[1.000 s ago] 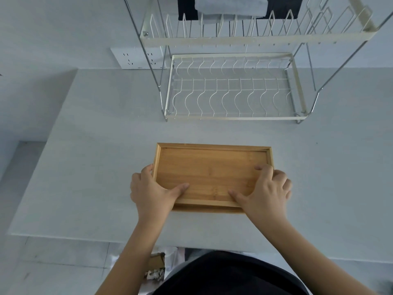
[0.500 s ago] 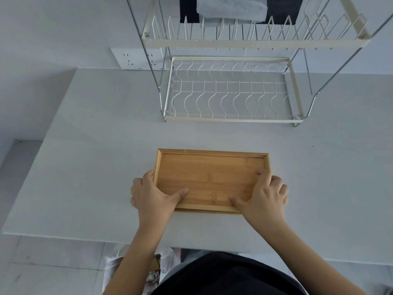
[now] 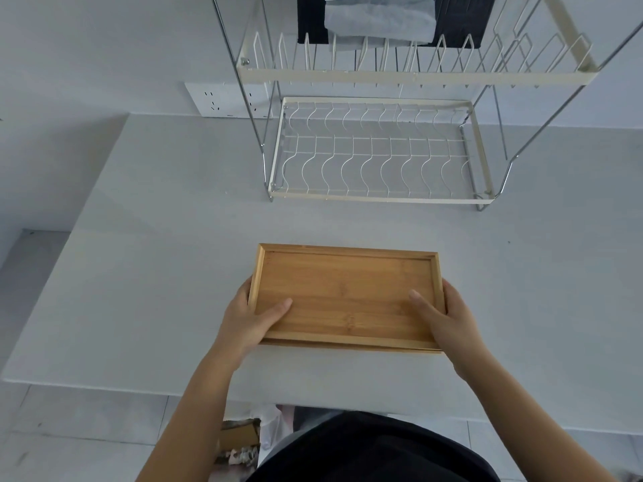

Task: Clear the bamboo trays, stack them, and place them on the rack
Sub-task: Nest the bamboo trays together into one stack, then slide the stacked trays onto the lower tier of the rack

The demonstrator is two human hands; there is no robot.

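A stack of bamboo trays (image 3: 348, 290) is held at the middle of the white table, its top tray empty; a second tray's edge shows beneath along the near side. My left hand (image 3: 248, 320) grips the stack's left end, thumb lying inside the top tray. My right hand (image 3: 449, 320) grips the right end the same way. Beyond the stack stands a two-tier wire dish rack (image 3: 375, 196), its lower shelf empty.
The white table (image 3: 139, 273) runs wide to either side; its near edge lies just below my wrists. Grey and dark cloths (image 3: 379, 19) hang behind the rack's upper tier. A wall socket panel (image 3: 222, 100) sits left of the rack.
Both hands have shifted from the stack's near corners to its short ends and now grip it. The trays look larger and closer to the camera, apparently raised off the table.
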